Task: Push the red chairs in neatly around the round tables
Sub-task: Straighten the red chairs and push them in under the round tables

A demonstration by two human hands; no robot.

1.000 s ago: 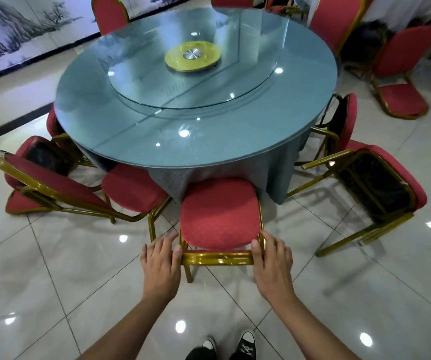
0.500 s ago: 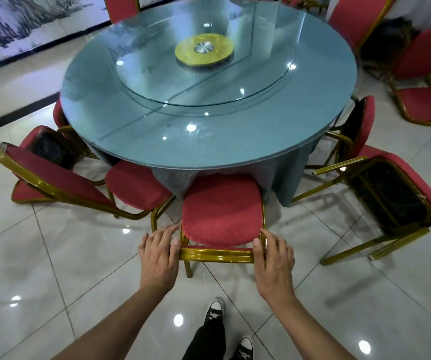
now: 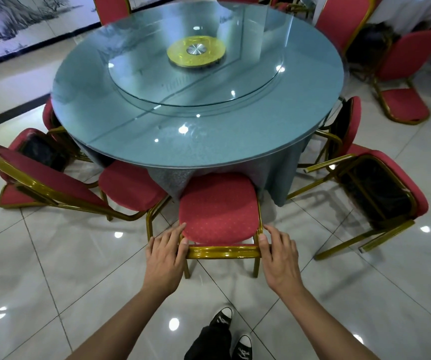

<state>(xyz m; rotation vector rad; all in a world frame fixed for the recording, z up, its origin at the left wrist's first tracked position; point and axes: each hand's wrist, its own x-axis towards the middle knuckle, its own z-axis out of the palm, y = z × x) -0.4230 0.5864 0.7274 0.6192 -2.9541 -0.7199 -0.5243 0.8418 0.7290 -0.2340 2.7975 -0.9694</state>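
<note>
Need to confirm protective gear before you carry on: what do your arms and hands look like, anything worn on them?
Both forearms are bare, with no sleeves in view. The left hand and right hand wear no gloves, and no rings, watch or wristbands show. Nails are short and unpainted.

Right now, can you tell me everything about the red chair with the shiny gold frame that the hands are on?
The red padded chair with the glossy gold metal frame stands upright on the white tiled floor, seen from above and behind. Its dotted red fabric backrest faces the camera, close to the draped edge of the round glass-topped table. The left hand and right hand grip the ends of its gold top rail. Two gold back legs show below.
</note>
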